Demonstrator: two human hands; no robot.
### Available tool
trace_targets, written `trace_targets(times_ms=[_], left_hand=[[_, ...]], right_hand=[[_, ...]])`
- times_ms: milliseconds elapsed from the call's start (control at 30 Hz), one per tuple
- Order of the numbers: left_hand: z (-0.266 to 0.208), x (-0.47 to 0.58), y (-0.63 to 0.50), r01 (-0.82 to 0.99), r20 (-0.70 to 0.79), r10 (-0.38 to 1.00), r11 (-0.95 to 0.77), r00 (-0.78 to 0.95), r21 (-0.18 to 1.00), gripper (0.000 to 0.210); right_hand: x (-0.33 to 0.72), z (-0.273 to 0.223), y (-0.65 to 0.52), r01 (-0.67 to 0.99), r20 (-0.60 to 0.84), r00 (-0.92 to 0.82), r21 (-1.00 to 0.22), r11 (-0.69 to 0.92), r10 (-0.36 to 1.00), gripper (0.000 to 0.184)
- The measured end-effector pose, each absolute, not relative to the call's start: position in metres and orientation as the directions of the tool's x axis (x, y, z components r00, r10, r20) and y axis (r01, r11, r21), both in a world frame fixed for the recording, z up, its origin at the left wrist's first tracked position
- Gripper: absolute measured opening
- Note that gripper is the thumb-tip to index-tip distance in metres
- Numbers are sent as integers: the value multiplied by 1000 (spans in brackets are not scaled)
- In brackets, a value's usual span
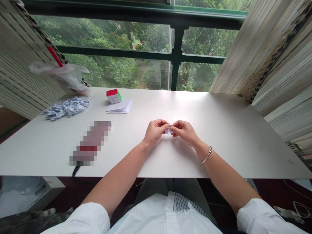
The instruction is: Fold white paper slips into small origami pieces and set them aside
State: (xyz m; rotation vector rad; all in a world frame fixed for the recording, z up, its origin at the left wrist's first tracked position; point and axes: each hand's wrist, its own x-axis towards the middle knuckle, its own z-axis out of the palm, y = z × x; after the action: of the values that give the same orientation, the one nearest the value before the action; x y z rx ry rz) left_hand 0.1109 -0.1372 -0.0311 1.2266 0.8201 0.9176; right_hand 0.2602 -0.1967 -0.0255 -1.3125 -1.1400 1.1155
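Between both hands, just above the white table (229,139), is a small piece of folded white paper (168,130). My left hand (156,130) pinches its left side with thumb and fingers. On the other side, my right hand (183,130) grips it the same way, and a silver bracelet (206,154) circles that wrist. Most of the paper is covered by my fingertips, so its exact shape cannot be made out. A pile of small folded paper pieces (68,108) lies at the table's back left.
A puzzle cube (113,96) rests on or against a stack of white paper sheets (120,107). Left of my hands lies a blurred-out long object (91,143). A plastic bag (70,74) stands at the back left corner, before the window. Curtains (243,48) hang at both sides.
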Motion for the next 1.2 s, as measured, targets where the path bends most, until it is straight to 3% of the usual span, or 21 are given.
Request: trace_targets(times_ms=[233, 667, 933, 1200], left_hand=[[-29, 109, -138, -148, -56, 880, 141, 472, 979, 22], [-30, 106, -133, -144, -87, 866, 180, 493, 973, 20], [-26, 105, -136, -206, -32, 855, 161, 518, 965, 34], [-25, 106, -135, -229, -26, 875, 155, 484, 961, 37]], right_hand=[[264, -21, -198, -65, -44, 76, -997, -39, 996, 31], [269, -16, -200, -66, -49, 14, -997, -48, 999, 26], [271, -23, -197, -106, 12, 184, -994, 32, 983, 34], [269, -22, -199, 9, 73, 135, -997, 73, 988, 33]])
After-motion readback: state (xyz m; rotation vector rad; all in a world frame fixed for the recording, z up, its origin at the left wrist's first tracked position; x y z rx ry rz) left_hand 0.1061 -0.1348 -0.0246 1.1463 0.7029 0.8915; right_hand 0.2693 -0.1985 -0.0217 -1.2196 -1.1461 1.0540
